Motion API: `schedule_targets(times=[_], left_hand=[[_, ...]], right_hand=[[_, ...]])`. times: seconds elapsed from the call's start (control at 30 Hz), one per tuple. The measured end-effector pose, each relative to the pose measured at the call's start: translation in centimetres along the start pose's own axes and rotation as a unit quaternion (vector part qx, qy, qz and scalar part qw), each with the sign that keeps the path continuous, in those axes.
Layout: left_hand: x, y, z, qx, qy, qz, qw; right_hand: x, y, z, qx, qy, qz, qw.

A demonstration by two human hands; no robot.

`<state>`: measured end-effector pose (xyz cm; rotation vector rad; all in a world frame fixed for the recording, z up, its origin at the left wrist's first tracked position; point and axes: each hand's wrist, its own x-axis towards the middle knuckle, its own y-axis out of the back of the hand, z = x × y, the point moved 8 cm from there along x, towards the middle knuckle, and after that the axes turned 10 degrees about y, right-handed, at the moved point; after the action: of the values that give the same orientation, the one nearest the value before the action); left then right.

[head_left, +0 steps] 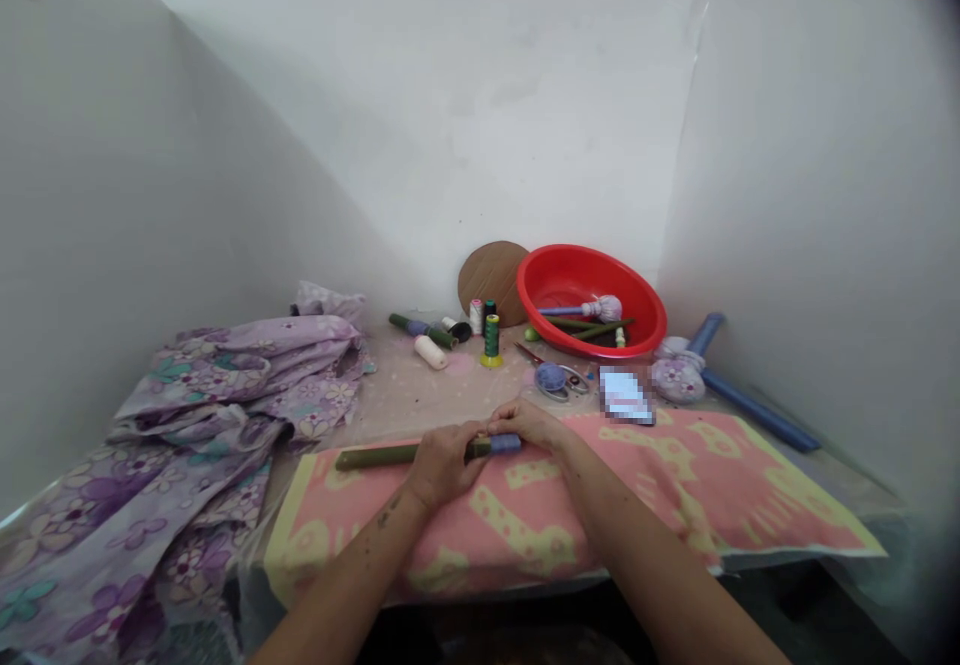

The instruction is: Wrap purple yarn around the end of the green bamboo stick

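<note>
A dark green stick (375, 458) lies across the pink and yellow cloth. Near its right end is a blue-purple wrapped band (505, 443). My left hand (448, 460) is closed around the stick just left of this band. Right above the band, my right hand (529, 423) has its fingers pinched together close to the left thumb. What they pinch, if anything, is hidden. The cloth (600, 515) is spread flat under both hands along the table's front.
Behind the hands are several thread spools (491, 345), scissors (574, 380), a blue ball (550, 376) and a blurred phone-like rectangle (626, 395). A red basin (652, 320) leans by a cardboard disc (487, 280). Floral fabric (225, 385) is heaped left; a blue stick (757, 410) lies right.
</note>
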<state>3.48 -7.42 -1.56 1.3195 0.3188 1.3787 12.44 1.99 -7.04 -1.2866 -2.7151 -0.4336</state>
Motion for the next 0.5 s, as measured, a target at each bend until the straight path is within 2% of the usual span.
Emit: schedule_targets(times=[0.17,0.27,0.37,0.5], left_hand=[[-0.3,0.2,0.7,-0.026,-0.068,0.028,0.997],[-0.2,0.0,0.9,-0.024,-0.074,0.022,0.997],[0.3,0.3,1.2,-0.025,-0.041,0.001,0.999],[1.7,1.2,1.0,-0.022,0.045,-0.028,0.998]], right_hand=[[-0.2,-0.2,-0.1,0.04,0.003,-0.002,0.999],[-0.3,-0.2,-0.3,0.072,0.008,0.007,0.997],[-0.4,0.0,-0.3,0.093,0.011,0.028,0.995],[-0.7,0.5,0.2,0.1,-0.01,0.078,0.992]])
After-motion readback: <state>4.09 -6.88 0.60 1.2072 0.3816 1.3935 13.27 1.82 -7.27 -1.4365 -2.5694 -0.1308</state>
